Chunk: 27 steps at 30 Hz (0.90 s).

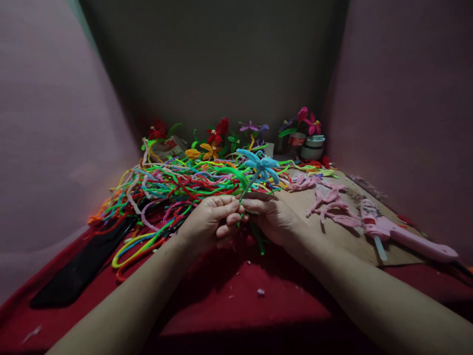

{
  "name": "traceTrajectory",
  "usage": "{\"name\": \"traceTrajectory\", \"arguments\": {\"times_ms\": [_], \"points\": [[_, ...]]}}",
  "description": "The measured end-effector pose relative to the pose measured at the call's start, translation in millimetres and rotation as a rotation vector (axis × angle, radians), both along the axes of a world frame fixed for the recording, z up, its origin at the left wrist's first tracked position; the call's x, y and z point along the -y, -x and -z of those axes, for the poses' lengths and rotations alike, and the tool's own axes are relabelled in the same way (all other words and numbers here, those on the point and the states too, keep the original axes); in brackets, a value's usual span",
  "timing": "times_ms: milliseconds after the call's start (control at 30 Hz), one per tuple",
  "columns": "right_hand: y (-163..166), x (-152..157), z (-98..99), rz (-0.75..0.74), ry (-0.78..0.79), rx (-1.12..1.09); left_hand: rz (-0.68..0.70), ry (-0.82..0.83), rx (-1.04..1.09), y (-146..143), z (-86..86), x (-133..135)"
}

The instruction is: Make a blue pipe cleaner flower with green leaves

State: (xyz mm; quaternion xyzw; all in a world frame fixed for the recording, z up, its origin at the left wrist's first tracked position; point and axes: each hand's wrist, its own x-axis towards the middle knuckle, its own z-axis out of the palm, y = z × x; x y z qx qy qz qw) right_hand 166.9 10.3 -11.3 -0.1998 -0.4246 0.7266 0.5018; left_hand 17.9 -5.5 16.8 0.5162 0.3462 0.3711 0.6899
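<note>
A light-blue pipe-cleaner flower stands tilted above my hands, with a green leaf at its left. My left hand pinches the flower's thin stem between thumb and fingers. Close against it, my right hand has its thumb and forefinger closed on the same stem, a little to the right. Green stem ends hang below the right hand. Just behind the hands lies a big tangled heap of colored pipe cleaners.
A pink glue gun lies on a cardboard sheet at the right, near pink fuzzy pieces. Finished flowers and a lidded jar line the back. A black flat object rests at left on the red cloth.
</note>
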Motion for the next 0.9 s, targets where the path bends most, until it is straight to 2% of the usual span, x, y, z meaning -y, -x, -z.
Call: {"name": "traceTrajectory", "arguments": {"times_ms": [67, 167, 300, 367, 433, 533, 733, 900], "points": [[0.9, 2.0, -1.5, 0.003, -0.02, -0.008, -0.073, -0.131, -0.134, -3.4, -3.0, 3.3], [2.1, 4.1, -0.8, 0.044, -0.043, -0.023, -0.234, -0.411, -0.407, -8.2, -3.8, 7.7], [3.7, 6.3, 2.9, 0.148, -0.053, -0.022, -0.435, -0.913, -0.766, -7.8, 6.4, 8.2], [4.0, 8.3, 3.3, 0.156, -0.062, 0.008, -0.475, -1.14, -0.882, -5.4, 12.7, 6.6], [4.0, 10.6, 2.0, 0.172, -0.085, 0.037, -0.485, -1.253, -0.916, -3.4, 16.8, 5.4], [4.1, 13.5, -1.8, 0.236, -0.149, 0.077, -0.493, -1.199, -0.833, -4.0, 17.1, 6.0], [4.0, 14.1, -4.9, 0.288, -0.137, 0.146, -0.459, -0.722, -0.488, -13.8, 6.4, 12.1], [4.2, 15.1, -3.3, 0.132, -0.108, 0.087, -0.331, -0.402, -0.234, -14.3, 0.8, 11.6]]}}
